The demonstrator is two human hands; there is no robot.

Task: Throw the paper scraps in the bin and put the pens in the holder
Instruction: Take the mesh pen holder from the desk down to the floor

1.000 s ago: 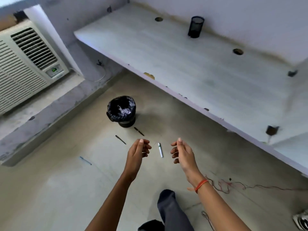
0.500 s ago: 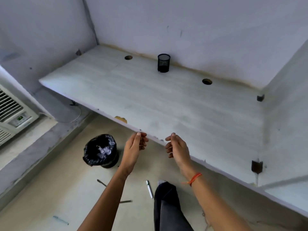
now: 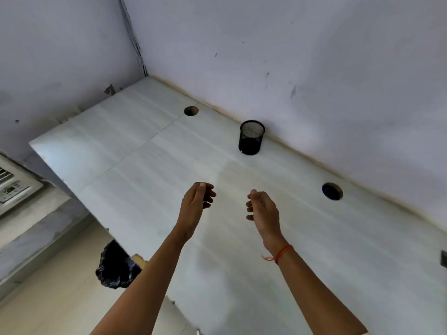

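Observation:
A black mesh pen holder (image 3: 251, 137) stands upright near the back wall on the white counter (image 3: 135, 170); nothing shows inside it. My left hand (image 3: 194, 204) and my right hand (image 3: 262, 210) hover side by side above the counter, well short of the holder, with fingers loosely curled and nothing in them. The bin (image 3: 118, 268), lined with a black bag, sits on the floor below the counter's front edge and is partly hidden by the counter and my left forearm. No pens or paper scraps are in sight.
Two round cable holes (image 3: 191, 110) (image 3: 332, 191) pierce the counter near the wall. An air conditioner unit (image 3: 12, 187) sits at the far left. Walls close off the counter at the back and left.
The view has lifted from the floor to the counter. The pens on the floor have left the view, the holder looms nearer, and both hands now hang over the counter.

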